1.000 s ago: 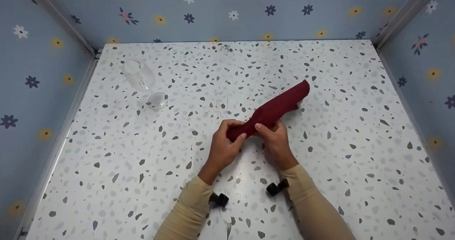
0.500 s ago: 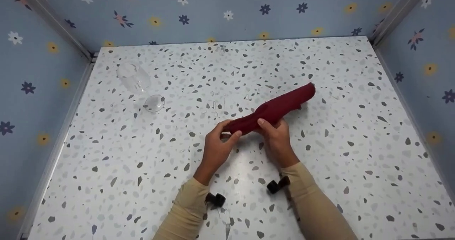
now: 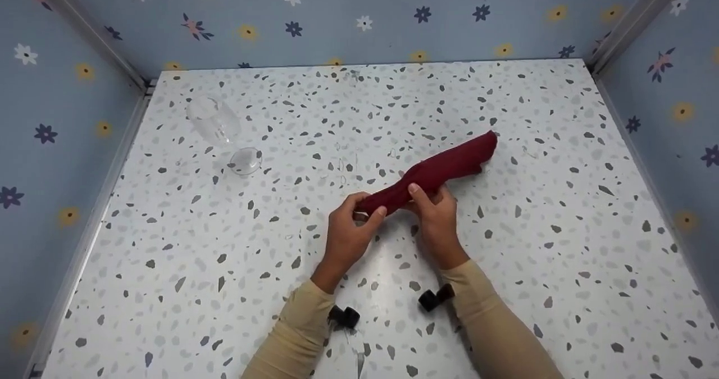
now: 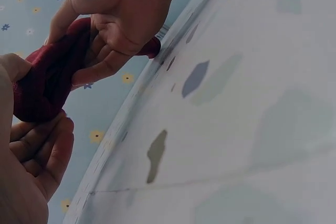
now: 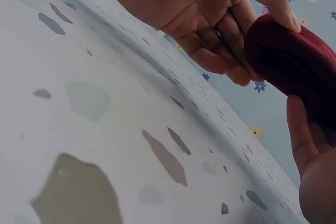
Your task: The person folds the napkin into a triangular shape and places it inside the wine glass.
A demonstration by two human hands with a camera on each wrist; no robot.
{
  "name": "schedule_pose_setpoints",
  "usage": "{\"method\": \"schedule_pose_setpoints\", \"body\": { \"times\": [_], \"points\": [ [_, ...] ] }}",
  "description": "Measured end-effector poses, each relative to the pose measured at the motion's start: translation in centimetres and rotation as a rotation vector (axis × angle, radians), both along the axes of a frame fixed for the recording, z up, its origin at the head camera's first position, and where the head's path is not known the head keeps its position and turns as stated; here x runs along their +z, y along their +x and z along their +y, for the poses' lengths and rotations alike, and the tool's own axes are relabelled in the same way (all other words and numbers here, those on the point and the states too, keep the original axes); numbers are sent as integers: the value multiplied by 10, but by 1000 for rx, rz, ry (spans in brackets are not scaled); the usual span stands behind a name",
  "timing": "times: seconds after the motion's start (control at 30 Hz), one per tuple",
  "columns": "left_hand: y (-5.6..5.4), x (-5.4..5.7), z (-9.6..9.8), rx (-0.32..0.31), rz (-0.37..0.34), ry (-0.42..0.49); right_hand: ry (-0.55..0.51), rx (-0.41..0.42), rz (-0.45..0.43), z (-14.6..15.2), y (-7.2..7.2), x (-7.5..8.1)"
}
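Note:
A long, tube-like piece of dark red cloth [image 3: 452,161] slants up to the right over the table. My left hand [image 3: 348,233] pinches its near end, thumb on the near edge and fingers at the far side. Further along, my right hand [image 3: 440,222] grips it with the thumb on top and the fingers mostly hidden beneath. In the left wrist view the cloth [image 4: 39,90] shows a folded, hollow end between both hands. The right wrist view shows the left thumb [image 5: 283,17] pressing the rounded rim of that end.
A clear stemmed glass [image 3: 216,123] stands at the back left of the speckled white table [image 3: 185,227]. Blue flowered walls [image 3: 387,36] enclose the back and both sides. Black wrist-camera mounts [image 3: 429,300] sit at both sleeves.
The cloth has swung slightly, its far end now further right and sagging flatter. My left hand has shifted a little left; both hands keep their hold.

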State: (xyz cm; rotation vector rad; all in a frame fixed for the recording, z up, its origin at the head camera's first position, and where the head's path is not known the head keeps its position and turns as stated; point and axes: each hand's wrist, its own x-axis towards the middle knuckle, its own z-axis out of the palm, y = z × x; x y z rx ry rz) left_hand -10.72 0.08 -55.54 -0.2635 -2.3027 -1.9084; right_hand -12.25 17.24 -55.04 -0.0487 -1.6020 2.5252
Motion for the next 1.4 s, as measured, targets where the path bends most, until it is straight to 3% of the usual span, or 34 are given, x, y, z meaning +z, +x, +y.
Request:
{"method": "schedule_pose_setpoints", "body": {
  "times": [0.23, 0.43, 0.6, 0.83, 0.97, 1.2, 1.4],
  "points": [
    [2, -4, 8, 21, -1, -35, 135, -113, -8, -2, 2, -2],
    [3, -6, 12, 34, -85, -9, 201, -177, 0, -6, 4, -1],
    [5, -7, 14, 37, -135, 9, 143, -248, 40, -11, 6, 1],
    [5, -7, 15, 36, -143, 2, 55, -335, 80, -15, 6, 2],
    [5, -6, 16, 30, -126, 14, 54, -341, 93, -14, 6, 2],
    [6, -5, 16, 23, -107, 32, 187, -288, 103, -10, 6, 1],
    [5, -7, 15, 32, -96, -1, 291, -205, 58, -15, 15, 25]
  ]
}}
